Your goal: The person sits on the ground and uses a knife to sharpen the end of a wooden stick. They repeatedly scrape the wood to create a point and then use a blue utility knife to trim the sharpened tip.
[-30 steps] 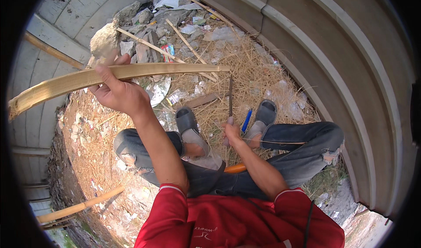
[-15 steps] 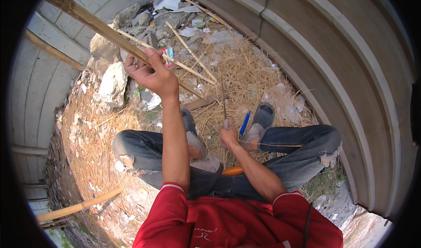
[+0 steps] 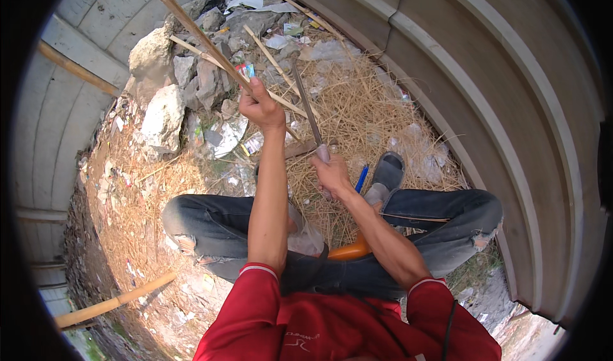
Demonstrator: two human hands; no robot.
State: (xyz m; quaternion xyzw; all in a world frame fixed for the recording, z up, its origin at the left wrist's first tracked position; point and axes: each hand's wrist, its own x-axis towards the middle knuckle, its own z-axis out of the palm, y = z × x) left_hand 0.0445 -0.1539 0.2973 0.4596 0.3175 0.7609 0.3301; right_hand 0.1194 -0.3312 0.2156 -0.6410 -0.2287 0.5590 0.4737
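Down on the straw-covered ground [image 3: 357, 115], one person sits with both knees spread, in blue jeans and a red shirt. Two hands are in view, both the person's own. The left hand [image 3: 260, 105] is raised ahead of the straw patch and closed tight around one long bamboo strip [image 3: 198, 32], which slants from the fist up and to the left, past the rock pile [image 3: 172, 86]. The right hand [image 3: 332, 174] sits lower, over the near edge of the straw, fingers wrapped fully around the handle of one knife [image 3: 308, 112]; its dark blade points up and away from the fist, crossing above the straw and ending near the left hand's strip.

Two or three thinner pale sticks [image 3: 274, 61] lie across the far side of the straw. One blue pen-like object [image 3: 361, 177] rests on the straw just right of the right hand. One grey shoe [image 3: 387, 172] shows clearly at the straw's right edge; the other foot is mostly hidden behind the left forearm. One orange object [image 3: 350, 251] lies in the lap, nearer than the straw. One thick bamboo pole [image 3: 115, 302] lies well left of the straw, and curved corrugated metal sheets [image 3: 511, 105] wall its right side.
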